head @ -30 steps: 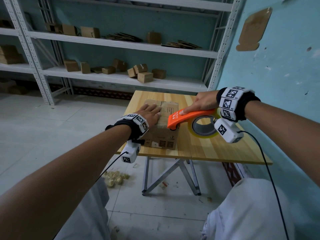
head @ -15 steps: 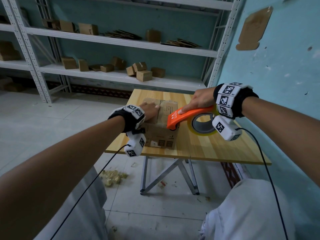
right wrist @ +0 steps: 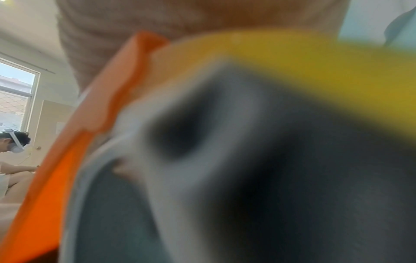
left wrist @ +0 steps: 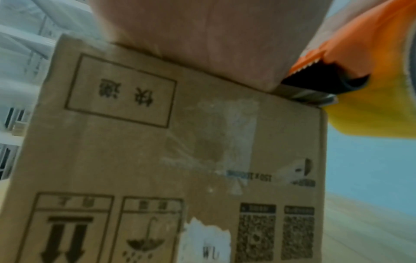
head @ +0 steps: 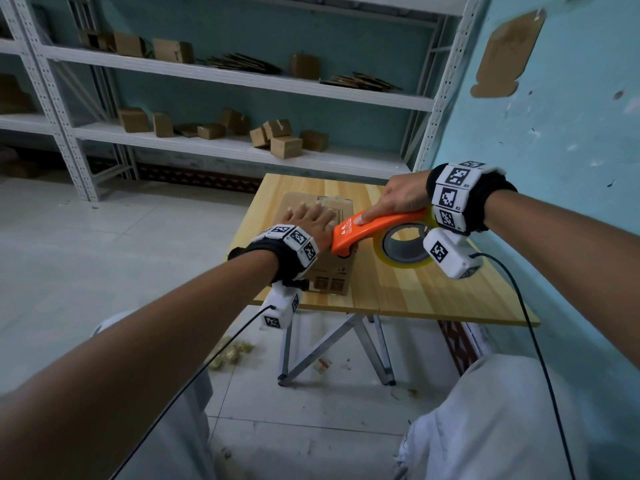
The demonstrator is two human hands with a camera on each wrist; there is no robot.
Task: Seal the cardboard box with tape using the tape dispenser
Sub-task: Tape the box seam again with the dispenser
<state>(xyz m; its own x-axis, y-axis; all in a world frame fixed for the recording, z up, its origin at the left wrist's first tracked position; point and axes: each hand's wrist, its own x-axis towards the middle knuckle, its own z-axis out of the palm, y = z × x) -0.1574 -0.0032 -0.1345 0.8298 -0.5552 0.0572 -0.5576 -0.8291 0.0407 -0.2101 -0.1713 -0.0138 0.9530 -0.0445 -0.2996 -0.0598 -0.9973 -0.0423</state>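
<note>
A brown cardboard box [head: 332,271] with printed symbols stands near the left front of the wooden table [head: 433,289]. My left hand [head: 310,220] lies flat on the box top with fingers straight. My right hand [head: 398,197] grips the orange tape dispenser [head: 374,228], index finger stretched along its top. Its nose rests at the box's near right top edge. The yellowish tape roll [head: 403,245] hangs right of the box. In the left wrist view the box's side [left wrist: 157,160] fills the frame, with the dispenser's blade end [left wrist: 315,83] at the top corner. The right wrist view shows the blurred dispenser [right wrist: 67,160] and roll [right wrist: 292,62].
White metal shelving [head: 225,74] behind the table holds several small cardboard boxes and flattened cardboard. A teal wall [head: 554,133] runs along the right. Scraps [head: 232,351] lie on the tiled floor under the table's left edge. Another person [right wrist: 13,146] shows far left in the right wrist view.
My left hand has slid further onto the box top and flattened. The dispenser's nose has stayed at the box's near right edge while the view shifted slightly.
</note>
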